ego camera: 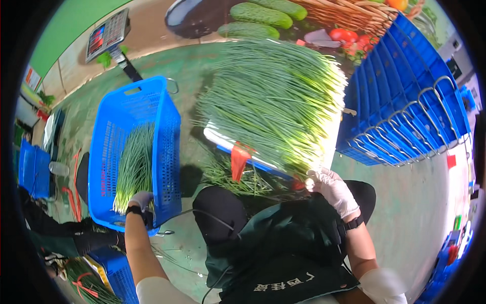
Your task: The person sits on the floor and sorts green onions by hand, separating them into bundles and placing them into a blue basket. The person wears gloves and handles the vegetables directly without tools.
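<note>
A thick layer of long green chives (273,102) covers a white board, root ends to the right. At its near right corner my gloved right hand (326,186) has its fingertips at the pale root ends; whether it grips any is not plain. My gloved left hand (142,199) reaches into a blue plastic crate (169,152) on the left, at the root ends of a chive bundle (134,163) lying there. Its fingers are mostly hidden, so its hold cannot be told. A red plastic strip (240,159) hangs over the board's near edge.
Nested blue crates with metal handles (402,95) stand on the right. A digital scale display (108,34) rises behind the left crate. Loose chives (239,178) lie below the board. At lower left are another person's dark-clothed limb (95,241) and a blue crate (117,269).
</note>
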